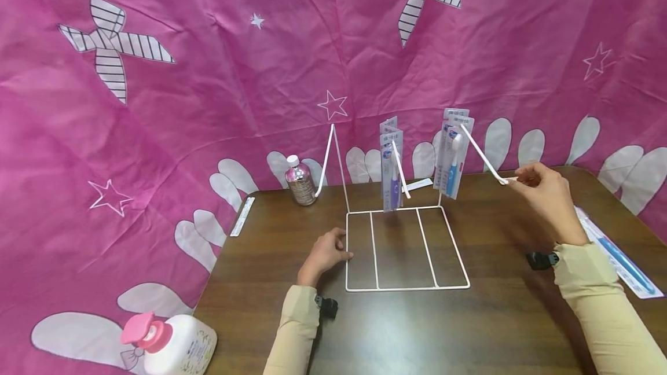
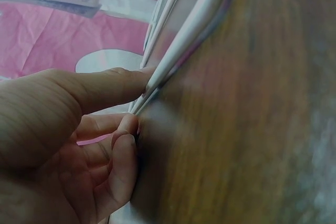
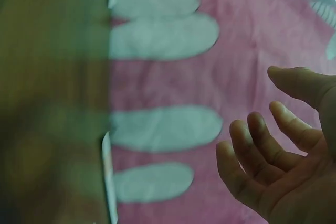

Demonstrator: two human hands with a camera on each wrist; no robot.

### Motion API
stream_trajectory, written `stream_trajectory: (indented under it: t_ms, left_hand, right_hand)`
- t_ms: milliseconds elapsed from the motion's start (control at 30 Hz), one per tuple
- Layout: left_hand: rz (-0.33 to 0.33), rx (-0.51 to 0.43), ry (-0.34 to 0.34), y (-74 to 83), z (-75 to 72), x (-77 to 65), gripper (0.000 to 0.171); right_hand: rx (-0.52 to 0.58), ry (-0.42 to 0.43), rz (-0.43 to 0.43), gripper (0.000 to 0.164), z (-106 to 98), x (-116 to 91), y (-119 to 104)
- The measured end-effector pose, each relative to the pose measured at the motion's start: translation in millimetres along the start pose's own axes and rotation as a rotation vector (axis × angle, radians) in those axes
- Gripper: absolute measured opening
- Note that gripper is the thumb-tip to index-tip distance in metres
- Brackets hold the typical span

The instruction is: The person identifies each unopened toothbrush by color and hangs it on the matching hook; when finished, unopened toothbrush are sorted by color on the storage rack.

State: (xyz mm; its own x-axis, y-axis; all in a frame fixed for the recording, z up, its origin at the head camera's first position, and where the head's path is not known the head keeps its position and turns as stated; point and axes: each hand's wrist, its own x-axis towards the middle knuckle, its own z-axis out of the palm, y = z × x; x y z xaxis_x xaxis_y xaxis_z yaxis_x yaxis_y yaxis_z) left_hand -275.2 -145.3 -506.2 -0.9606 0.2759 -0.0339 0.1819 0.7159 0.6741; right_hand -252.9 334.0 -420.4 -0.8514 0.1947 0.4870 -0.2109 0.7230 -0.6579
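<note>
A white wire display rack (image 1: 408,289) with three slanting prongs stands on the table. My left hand (image 1: 326,252) pinches the left wire of its base; the left wrist view shows the thumb on top of that wire and a bent finger beneath it. Packaged toothbrushes hang on the middle prong, with a purple toothbrush (image 1: 394,184) in front. More hang on the right prong, led by a blue toothbrush (image 1: 452,166). My right hand (image 1: 547,198) is at the tip of the right prong. In the right wrist view its fingers are loosely bent and apart from the thumb.
Another packaged toothbrush (image 1: 620,256) lies on the table at the right, beside the right sleeve. A bottle with a white cap (image 1: 301,183) stands behind the rack's left side. A pink-topped pump bottle (image 1: 179,343) is at the front left. One white strip (image 1: 242,217) lies along the left edge.
</note>
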Motion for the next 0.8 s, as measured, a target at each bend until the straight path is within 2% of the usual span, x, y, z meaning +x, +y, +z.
stream_trajectory:
  t_ms: [233, 533, 800]
  left_hand:
    - [-0.011, 0.000, 0.008, 1.9, -2.0, -1.3, 0.058]
    - [-0.023, 0.010, 0.022, 5.4, -4.0, 1.9, 0.059]
    - [-0.022, 0.003, 0.021, 4.5, -5.4, 0.9, 0.059]
  right_hand:
    - [-0.125, -0.064, 0.045, 0.031, -23.8, -12.3, 45.3]
    - [-0.268, -0.190, 0.120, 0.042, -54.2, -20.6, 88.0]
    - [-0.343, -0.286, 0.173, 0.045, -65.0, -20.5, 123.5]
